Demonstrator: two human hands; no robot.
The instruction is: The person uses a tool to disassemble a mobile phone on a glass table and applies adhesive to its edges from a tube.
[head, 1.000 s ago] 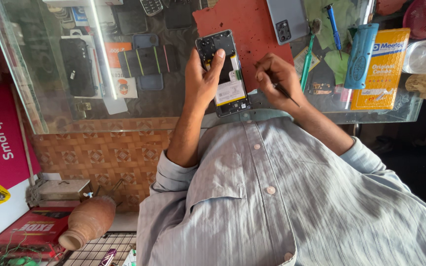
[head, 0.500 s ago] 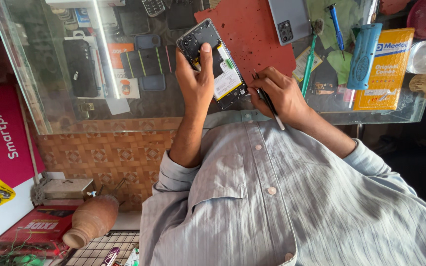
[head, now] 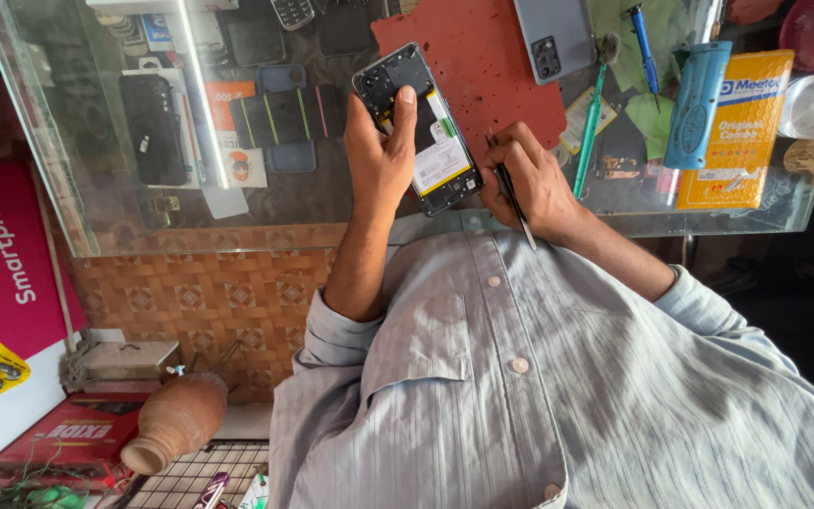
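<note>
Left hand clamped around the opened phone, back cover off, battery and board showing, thumb pressed over the middle of it. The phone sits lifted above the near edge of the glass counter, just off the red work mat. Right hand is curled shut on a thin black tool, resting at the counter's near edge right beside the phone, knuckles almost touching its lower corner.

Containers: the glass counter is itself a display case, with phones, cases and small boxes lying under the top. A clay pot stands down on the floor, contents hidden.

Against half a second ago: the phone has swung more upright in the left hand, and the right hand has tucked in closer, the tool now angled along the wrist.

Over on the right side, a grey phone, green screwdriver, blue cylinder and yellow packet.
</note>
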